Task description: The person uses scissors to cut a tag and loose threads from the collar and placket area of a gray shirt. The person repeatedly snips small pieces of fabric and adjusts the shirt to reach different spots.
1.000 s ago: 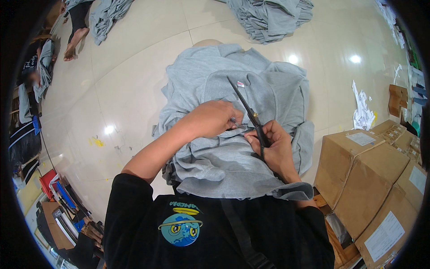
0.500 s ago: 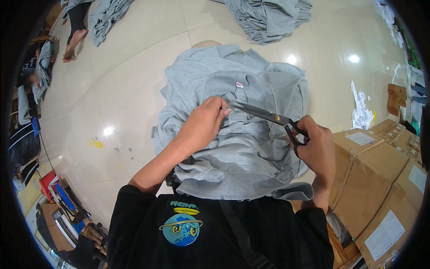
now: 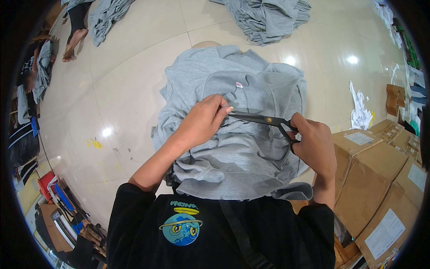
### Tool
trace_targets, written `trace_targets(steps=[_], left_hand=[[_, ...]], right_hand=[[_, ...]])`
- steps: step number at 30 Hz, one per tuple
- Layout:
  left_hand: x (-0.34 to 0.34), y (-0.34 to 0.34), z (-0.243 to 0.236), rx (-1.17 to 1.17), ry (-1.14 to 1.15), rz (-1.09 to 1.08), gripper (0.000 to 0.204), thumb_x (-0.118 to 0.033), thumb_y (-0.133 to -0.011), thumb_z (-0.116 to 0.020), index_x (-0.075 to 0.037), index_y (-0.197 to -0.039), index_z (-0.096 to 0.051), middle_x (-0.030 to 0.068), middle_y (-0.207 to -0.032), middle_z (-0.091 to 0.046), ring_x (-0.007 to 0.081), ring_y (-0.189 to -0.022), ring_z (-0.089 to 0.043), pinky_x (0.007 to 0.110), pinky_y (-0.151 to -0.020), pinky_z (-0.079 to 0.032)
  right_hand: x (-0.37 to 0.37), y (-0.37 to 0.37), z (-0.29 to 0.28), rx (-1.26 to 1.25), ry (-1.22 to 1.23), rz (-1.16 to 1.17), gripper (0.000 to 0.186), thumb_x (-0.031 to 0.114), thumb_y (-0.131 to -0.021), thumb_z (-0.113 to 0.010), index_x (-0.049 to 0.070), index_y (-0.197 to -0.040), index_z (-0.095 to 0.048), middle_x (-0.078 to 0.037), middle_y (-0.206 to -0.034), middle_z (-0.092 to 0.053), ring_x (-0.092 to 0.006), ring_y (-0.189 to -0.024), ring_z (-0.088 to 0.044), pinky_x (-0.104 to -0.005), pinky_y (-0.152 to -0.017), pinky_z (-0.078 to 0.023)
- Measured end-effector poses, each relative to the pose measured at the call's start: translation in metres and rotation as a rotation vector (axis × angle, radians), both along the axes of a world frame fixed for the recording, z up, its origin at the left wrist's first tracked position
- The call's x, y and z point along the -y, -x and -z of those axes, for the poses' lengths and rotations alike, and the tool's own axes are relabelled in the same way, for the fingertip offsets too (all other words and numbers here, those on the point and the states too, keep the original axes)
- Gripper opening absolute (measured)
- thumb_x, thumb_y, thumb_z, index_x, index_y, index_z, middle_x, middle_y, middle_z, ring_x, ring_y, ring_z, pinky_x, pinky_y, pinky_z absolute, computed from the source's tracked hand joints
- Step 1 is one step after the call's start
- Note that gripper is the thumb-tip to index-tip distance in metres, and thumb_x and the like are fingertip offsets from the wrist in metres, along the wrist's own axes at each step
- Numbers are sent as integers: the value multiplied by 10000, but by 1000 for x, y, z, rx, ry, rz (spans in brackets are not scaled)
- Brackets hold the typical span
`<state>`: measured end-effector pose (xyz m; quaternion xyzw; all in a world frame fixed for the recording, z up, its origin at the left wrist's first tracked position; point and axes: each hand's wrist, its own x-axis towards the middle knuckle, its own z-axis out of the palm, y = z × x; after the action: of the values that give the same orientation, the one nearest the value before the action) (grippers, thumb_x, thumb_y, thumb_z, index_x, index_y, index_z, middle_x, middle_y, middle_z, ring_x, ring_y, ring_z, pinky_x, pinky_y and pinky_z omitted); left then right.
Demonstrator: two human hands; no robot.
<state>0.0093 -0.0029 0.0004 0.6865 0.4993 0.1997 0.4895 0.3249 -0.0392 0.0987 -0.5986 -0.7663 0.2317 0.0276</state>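
A pile of grey sweatshirts (image 3: 237,152) lies in front of me, the top one with a small label near its collar (image 3: 239,84). My left hand (image 3: 201,121) pinches the grey fabric of the top garment just below the collar. My right hand (image 3: 316,145) grips the black handles of a pair of scissors (image 3: 264,120). The blades lie flat, pointing left, with their tips right at my left fingertips.
Brown cardboard boxes (image 3: 371,175) stand at my right. More grey garments are heaped at the back (image 3: 268,15) and back left (image 3: 105,15). A person's bare foot (image 3: 71,45) rests on the tiled floor (image 3: 130,76) at far left. White scraps (image 3: 358,107) lie at right.
My right hand has swung the scissors from pointing away from me to lying level, pointing left, and moved out to the right. My left hand has stayed on the fabric.
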Motion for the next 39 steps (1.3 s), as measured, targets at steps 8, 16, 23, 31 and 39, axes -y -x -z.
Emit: trace_targets(steps=[8,16,23,31,39], left_hand=[[-5,1,-6,-15,-22,29,249,-210,-1145,-683,30,-1085,-656,199,-974,-682,386,-876,-670,464,-815,-530],[-5,-1,-5,-21,-25,33,259,-224,-1144,-694,29,-1093,-673,195,-993,-700,380,-881,-692,461,-811,-538],[-8,-2,-11,-49,-3,53,249,-216,-1140,-695,28,-1092,-681,192,-1001,-707,380,-885,-699,461,-809,-541],[-8,-1,-10,-42,-41,34,240,-214,-1142,-690,22,-1100,-685,186,-998,-706,373,-894,-700,465,-816,-544],[-35,100,4,-261,-225,-423,398,-281,-1203,-541,86,-1246,-689,284,-1186,-739,468,-1105,-728,488,-1009,-562]], right_hand=[[-7,1,3,5,3,-40,246,42,-891,-791,68,-1013,-579,-182,-815,-742,-469,-793,-723,-552,-692,-531],[-11,2,1,11,18,-43,235,40,-892,-788,59,-1004,-583,-185,-793,-737,-468,-784,-729,-555,-693,-536],[-15,-1,2,32,-13,-81,277,-22,-828,-816,62,-995,-612,-128,-813,-770,-420,-762,-752,-501,-668,-549],[-18,1,2,42,-1,-90,290,-26,-803,-830,61,-972,-611,-128,-798,-760,-415,-749,-746,-496,-663,-544],[-15,-15,-10,7,-50,53,230,23,-879,-815,60,-1004,-626,-178,-824,-761,-441,-795,-753,-501,-685,-561]])
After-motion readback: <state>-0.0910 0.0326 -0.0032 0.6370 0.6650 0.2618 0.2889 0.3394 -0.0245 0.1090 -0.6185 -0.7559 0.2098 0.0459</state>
